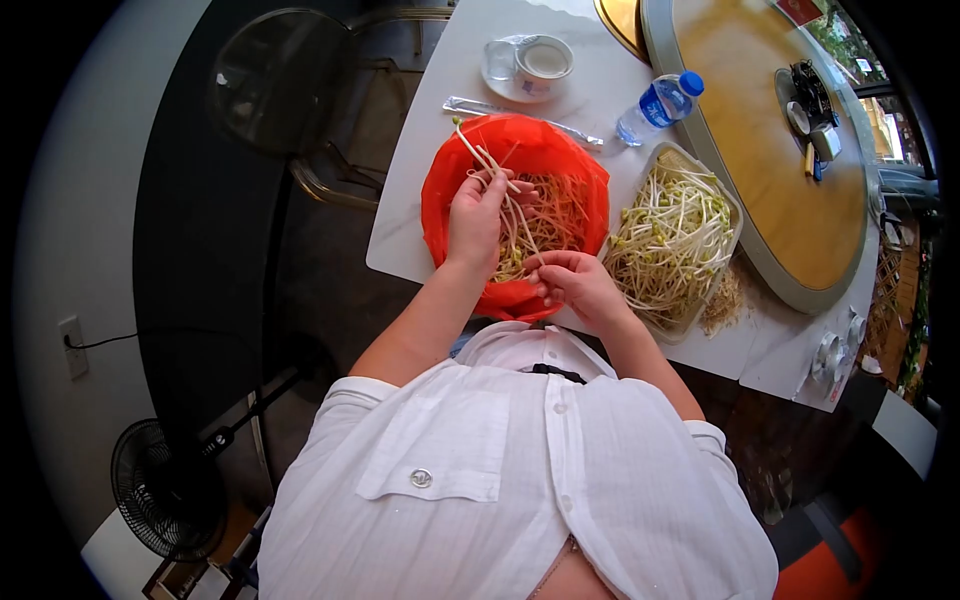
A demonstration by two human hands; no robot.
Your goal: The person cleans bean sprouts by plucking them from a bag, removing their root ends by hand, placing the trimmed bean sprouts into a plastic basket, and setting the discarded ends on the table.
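A red plastic bag [440, 180] lies open on the marble-patterned table, with many bean sprouts [560, 210] inside. Over its left part, my left hand [487, 205] is closed around a few long sprouts [478, 152] that stick up past the fingers. My right hand [570, 280] is at the bag's lower right edge, thumb and forefinger pinched on the lower end of a sprout. Right of the bag stands a clear tray [735, 240] heaped with pale sprouts with yellow-green heads [672, 235].
Behind the bag are a wrapped packet [475, 107] and a saucer [500, 82] with a cup [545, 58]. A blue-capped water bottle [655, 108] lies near the round turntable [740, 130]. Small scraps [728, 305] lie beside the tray. A fan [165, 490] stands lower left.
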